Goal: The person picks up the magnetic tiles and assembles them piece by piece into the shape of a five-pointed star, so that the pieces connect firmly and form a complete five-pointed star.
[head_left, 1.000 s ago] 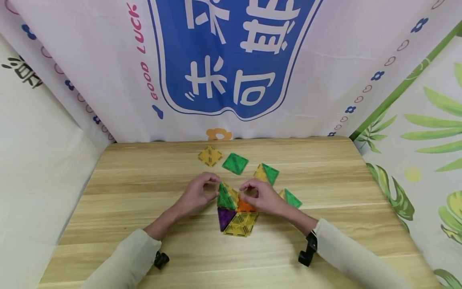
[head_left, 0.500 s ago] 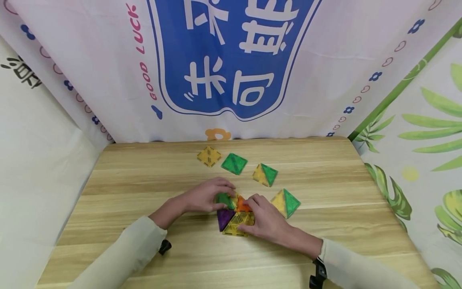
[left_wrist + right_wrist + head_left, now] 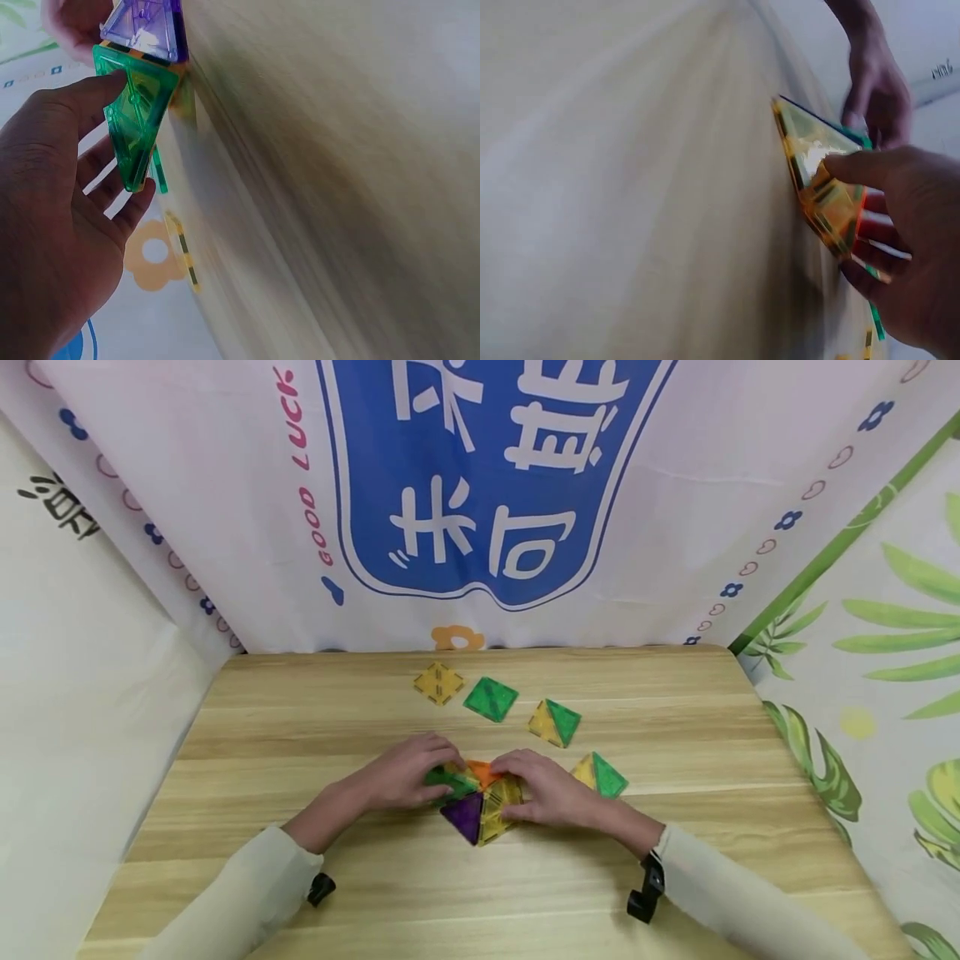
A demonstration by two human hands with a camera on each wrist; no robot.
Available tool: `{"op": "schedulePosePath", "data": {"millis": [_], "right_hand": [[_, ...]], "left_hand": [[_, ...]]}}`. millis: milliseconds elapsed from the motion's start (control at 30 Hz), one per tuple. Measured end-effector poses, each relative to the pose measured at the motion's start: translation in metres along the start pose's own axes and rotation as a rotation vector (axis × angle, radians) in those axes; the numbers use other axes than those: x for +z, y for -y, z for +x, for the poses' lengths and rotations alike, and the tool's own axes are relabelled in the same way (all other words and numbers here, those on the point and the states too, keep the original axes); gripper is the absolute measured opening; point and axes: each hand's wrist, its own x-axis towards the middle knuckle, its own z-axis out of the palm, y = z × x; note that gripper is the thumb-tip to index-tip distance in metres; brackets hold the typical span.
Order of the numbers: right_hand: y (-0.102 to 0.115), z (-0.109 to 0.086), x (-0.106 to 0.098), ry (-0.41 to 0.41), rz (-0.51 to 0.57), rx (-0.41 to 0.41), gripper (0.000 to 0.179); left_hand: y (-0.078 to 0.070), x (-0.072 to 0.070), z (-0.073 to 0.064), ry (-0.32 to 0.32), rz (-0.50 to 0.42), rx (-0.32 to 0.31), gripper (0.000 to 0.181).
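Observation:
Several translucent magnetic tiles are joined into one raised cluster between my hands near the middle of the table. Its purple triangular tile [image 3: 465, 817] faces the head camera, beside yellow tiles [image 3: 492, 814] and an orange tile [image 3: 483, 771]. On the left side, my left hand [image 3: 405, 771] grips the cluster at a green triangular tile [image 3: 135, 112], thumb on its face and fingers behind. Opposite it, my right hand [image 3: 551, 789] holds the yellow side, its thumb lying on the yellow tile [image 3: 832, 206] in the right wrist view. My fingers hide part of the cluster.
Behind the hands lie a yellow tile pair [image 3: 438, 683], a green pair [image 3: 491, 699] and a yellow-green pair [image 3: 555, 722]. Another yellow-green pair [image 3: 603, 775] sits right beside my right hand. A printed cloth [image 3: 480, 622] hangs at the back edge of the wooden table [image 3: 480, 910].
Both hands have closed in on the cluster's sides. It has shifted slightly left and turned, so the purple tile's corner now points down toward the front.

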Motion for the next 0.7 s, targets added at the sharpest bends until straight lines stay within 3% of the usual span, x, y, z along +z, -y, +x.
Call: {"op": "schedulePosePath", "data": {"millis": [300, 467, 567, 700], "right_hand": [[-0.013, 0.011, -0.008, 0.116, 0.064, -0.015, 0.057], [-0.016, 0.024, -0.013, 0.075, 0.096, -0.036, 0.052], [-0.019, 0.042, -0.018, -0.011, 0.1, -0.031, 0.048], [-0.021, 0.071, -0.022, -0.114, 0.122, 0.044, 0.045]], "left_hand": [[0.002, 0.003, -0.014, -0.033, -0.017, 0.019, 0.032], [0.008, 0.0, -0.015, -0.015, -0.162, -0.074, 0.032], [0.018, -0.005, -0.012, -0.086, -0.278, -0.152, 0.031], [0.036, -0.013, -0.003, -0.251, -0.349, -0.246, 0.029]]}}
